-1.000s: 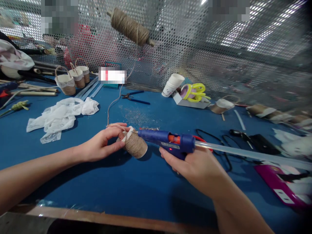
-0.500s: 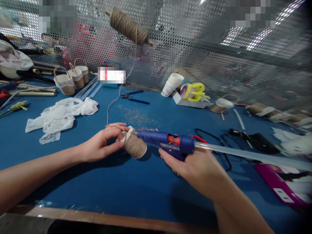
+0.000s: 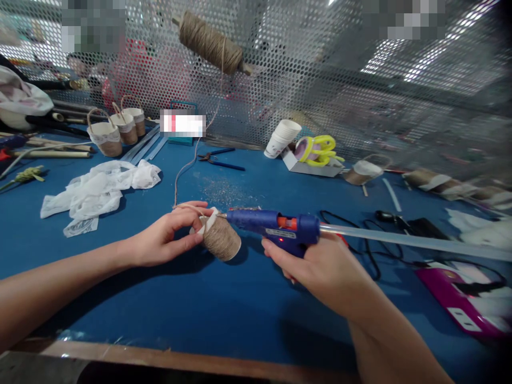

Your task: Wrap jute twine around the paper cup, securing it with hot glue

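My left hand (image 3: 176, 232) is closed on the white rim end of a small paper cup (image 3: 222, 238) wrapped in brown twine, which lies tilted just over the blue table. A strand of twine (image 3: 176, 184) runs from the cup, over my left fingers, up to a twine spool (image 3: 210, 42). My right hand (image 3: 316, 266) grips a blue hot glue gun (image 3: 272, 226) with a small red light lit. Its nozzle points left at the cup's rim; whether it touches cannot be made out. A long clear glue stick (image 3: 400, 239) sticks out of the gun's back.
Pliers (image 3: 220, 160) lie behind the cup, with crumpled white lace (image 3: 96, 189) to the left. Small handled baskets (image 3: 107, 140) stand back left. Stacked paper cups (image 3: 282, 138) and yellow-handled scissors (image 3: 320, 149) sit back right. Black cable and a magenta power strip (image 3: 452, 301) are at right.
The glue gun's back end has tipped down slightly and its nozzle now sits slightly higher along the cup's rim. My left hand and the cup have hardly moved.
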`<state>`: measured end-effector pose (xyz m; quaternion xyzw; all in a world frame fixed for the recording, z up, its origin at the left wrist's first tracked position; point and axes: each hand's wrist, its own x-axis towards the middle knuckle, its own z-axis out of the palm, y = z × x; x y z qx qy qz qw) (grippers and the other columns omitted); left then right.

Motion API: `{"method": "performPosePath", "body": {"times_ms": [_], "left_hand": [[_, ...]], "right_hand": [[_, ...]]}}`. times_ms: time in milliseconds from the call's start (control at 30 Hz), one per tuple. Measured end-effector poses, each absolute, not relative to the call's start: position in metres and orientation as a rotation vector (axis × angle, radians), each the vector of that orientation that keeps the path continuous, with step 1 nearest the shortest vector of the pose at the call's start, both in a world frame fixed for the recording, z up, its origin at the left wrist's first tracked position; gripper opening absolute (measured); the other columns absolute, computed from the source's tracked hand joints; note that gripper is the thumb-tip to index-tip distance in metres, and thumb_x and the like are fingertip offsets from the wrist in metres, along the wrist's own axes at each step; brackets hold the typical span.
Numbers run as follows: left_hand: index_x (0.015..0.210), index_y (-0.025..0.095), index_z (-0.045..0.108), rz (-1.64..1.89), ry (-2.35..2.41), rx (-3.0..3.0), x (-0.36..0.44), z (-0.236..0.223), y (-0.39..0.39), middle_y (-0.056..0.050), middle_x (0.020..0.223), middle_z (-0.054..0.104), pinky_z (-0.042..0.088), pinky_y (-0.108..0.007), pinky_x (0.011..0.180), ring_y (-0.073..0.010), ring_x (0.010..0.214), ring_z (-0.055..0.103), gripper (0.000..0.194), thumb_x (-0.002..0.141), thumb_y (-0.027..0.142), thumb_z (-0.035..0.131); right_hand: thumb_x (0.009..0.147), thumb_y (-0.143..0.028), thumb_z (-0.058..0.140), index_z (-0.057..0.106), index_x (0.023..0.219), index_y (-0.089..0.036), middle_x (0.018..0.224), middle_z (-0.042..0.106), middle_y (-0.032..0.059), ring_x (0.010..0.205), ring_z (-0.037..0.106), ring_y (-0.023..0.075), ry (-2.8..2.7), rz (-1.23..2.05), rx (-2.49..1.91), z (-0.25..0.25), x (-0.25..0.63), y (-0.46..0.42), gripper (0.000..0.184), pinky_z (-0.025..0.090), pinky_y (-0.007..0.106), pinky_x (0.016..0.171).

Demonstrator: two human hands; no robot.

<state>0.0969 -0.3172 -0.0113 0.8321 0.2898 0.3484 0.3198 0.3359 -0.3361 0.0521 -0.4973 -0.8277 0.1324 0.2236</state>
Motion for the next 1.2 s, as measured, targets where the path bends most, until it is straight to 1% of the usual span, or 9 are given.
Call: {"method": "performPosePath", "body": {"times_ms": [67, 133, 267, 333, 433, 633, 900, 1033, 1200], "left_hand": [[0.078, 0.017, 0.047, 0.909, 0.761, 2.202, 0.0970, -0.0104, -0.3172, -0.012, 0.107, 0.061, 0.032, -0.043, 0.102, -0.0239, 0.120, 0.045, 0.007, 0.085, 0.016, 0.046], [0.078, 0.017, 0.047, 0.905, 0.760, 2.211, 0.0970, -0.0096, -0.3172, -0.012, 0.106, 0.061, 0.033, -0.042, 0.102, -0.0234, 0.120, 0.045, 0.007, 0.085, 0.015, 0.046], [0.078, 0.017, 0.047, 0.897, 0.766, 2.211, 0.0969, -0.0087, -0.3174, -0.010, 0.105, 0.062, 0.032, -0.042, 0.103, -0.0228, 0.121, 0.045, 0.007, 0.085, 0.015, 0.046], [0.078, 0.018, 0.047, 0.889, 0.771, 2.216, 0.0969, -0.0084, -0.3175, -0.010, 0.105, 0.062, 0.032, -0.042, 0.103, -0.0230, 0.120, 0.045, 0.007, 0.084, 0.015, 0.046], [0.078, 0.017, 0.048, 0.892, 0.771, 2.223, 0.0968, -0.0084, -0.3176, -0.010, 0.105, 0.063, 0.032, -0.042, 0.102, -0.0233, 0.120, 0.046, 0.007, 0.084, 0.014, 0.046], [0.077, 0.017, 0.047, 0.903, 0.762, 2.228, 0.0966, -0.0092, -0.3172, -0.010, 0.104, 0.063, 0.033, -0.043, 0.102, -0.0229, 0.119, 0.047, 0.007, 0.084, 0.015, 0.047], [0.078, 0.017, 0.048, 0.898, 0.757, 2.226, 0.0970, -0.0076, -0.3176, -0.010, 0.102, 0.063, 0.032, -0.042, 0.103, -0.0230, 0.118, 0.047, 0.007, 0.084, 0.014, 0.046], [0.077, 0.017, 0.048, 0.881, 0.767, 2.224, 0.0969, -0.0075, -0.3177, -0.010, 0.103, 0.063, 0.032, -0.043, 0.103, -0.0239, 0.120, 0.045, 0.008, 0.085, 0.016, 0.046], [0.077, 0.018, 0.048, 0.886, 0.765, 2.226, 0.0967, -0.0081, -0.3175, -0.010, 0.103, 0.063, 0.032, -0.042, 0.103, -0.0230, 0.120, 0.046, 0.007, 0.084, 0.016, 0.046]], "right_hand": [[0.079, -0.030, 0.050, 0.055, 0.057, -0.021, 0.040, 0.052, -0.0040, 0.037, 0.050, 0.0125, -2.221, 0.552, -1.439, 0.0523, 0.3368, -0.3354, 0.024, 0.043, 0.024, 0.037], [0.079, -0.031, 0.050, 0.054, 0.056, -0.022, 0.037, 0.049, -0.0051, 0.034, 0.048, 0.0119, -2.180, 0.646, -1.479, 0.0518, 0.3380, -0.3348, 0.025, 0.041, 0.024, 0.036], [0.078, -0.029, 0.052, 0.051, 0.050, -0.023, 0.037, 0.051, -0.0047, 0.035, 0.049, 0.0119, -2.178, 0.642, -1.479, 0.0512, 0.3386, -0.3349, 0.028, 0.042, 0.024, 0.038], [0.078, -0.029, 0.051, 0.052, 0.050, -0.023, 0.036, 0.051, -0.0047, 0.033, 0.048, 0.0120, -2.179, 0.652, -1.476, 0.0514, 0.3385, -0.3357, 0.028, 0.041, 0.024, 0.036], [0.077, -0.029, 0.051, 0.051, 0.051, -0.023, 0.035, 0.049, -0.0051, 0.031, 0.046, 0.0119, -2.168, 0.683, -1.470, 0.0520, 0.3383, -0.3364, 0.027, 0.038, 0.025, 0.033], [0.076, -0.032, 0.050, 0.052, 0.058, -0.023, 0.036, 0.049, -0.0059, 0.031, 0.047, 0.0116, -2.105, 0.754, -1.503, 0.0528, 0.3372, -0.3350, 0.020, 0.039, 0.024, 0.034], [0.075, -0.032, 0.051, 0.052, 0.060, -0.022, 0.036, 0.048, -0.0059, 0.030, 0.046, 0.0115, -2.056, 0.837, -1.524, 0.0550, 0.3356, -0.3367, 0.018, 0.038, 0.023, 0.032], [0.075, -0.031, 0.052, 0.053, 0.060, -0.021, 0.036, 0.048, -0.0061, 0.031, 0.047, 0.0117, -2.041, 0.823, -1.542, 0.0523, 0.3363, -0.3349, 0.017, 0.039, 0.023, 0.033], [0.076, -0.029, 0.051, 0.054, 0.057, -0.022, 0.035, 0.048, -0.0062, 0.029, 0.044, 0.0114, -2.100, 0.803, -1.445, 0.0518, 0.3370, -0.3367, 0.021, 0.037, 0.024, 0.031]]}}
